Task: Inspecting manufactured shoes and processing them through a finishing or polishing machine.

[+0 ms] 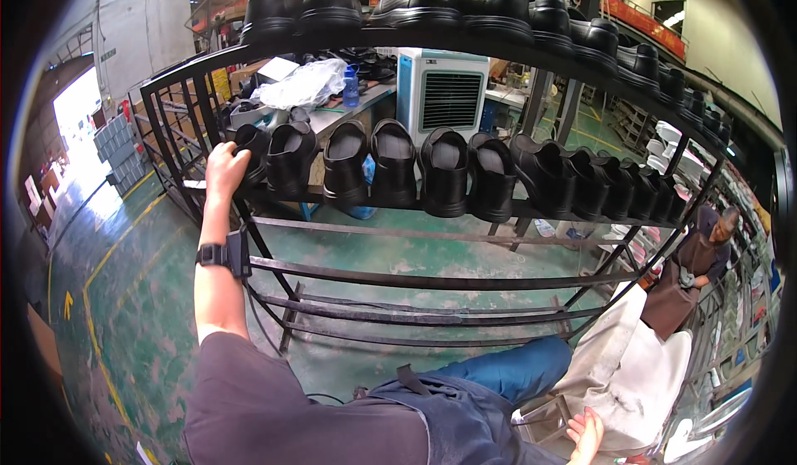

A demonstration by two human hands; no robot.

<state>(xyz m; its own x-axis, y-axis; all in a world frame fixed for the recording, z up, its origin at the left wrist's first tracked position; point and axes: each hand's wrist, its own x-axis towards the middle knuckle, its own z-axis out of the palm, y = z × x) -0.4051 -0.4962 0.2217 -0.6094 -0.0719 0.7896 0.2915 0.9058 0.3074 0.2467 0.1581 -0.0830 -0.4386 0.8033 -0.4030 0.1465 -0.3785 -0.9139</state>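
My left hand [226, 166] is stretched up to the middle shelf of a black metal rack [432, 281]. Its fingers are closed on the leftmost black shoe [251, 146] of a long row of black shoes [444, 173] standing heel toward me. A black watch sits on that wrist. Another row of black shoes [415, 0] lines the top shelf. My right hand [585, 437] hangs low at the bottom edge, fingers apart, holding nothing, beside a white sack [618, 365].
The rack's lower rails are bare. Behind it stand a white air cooler [442, 91] and a table with a plastic bag [303, 85]. A person in a dark apron [693, 270] stands at the right beside racks of white parts. The floor is green with yellow lines.
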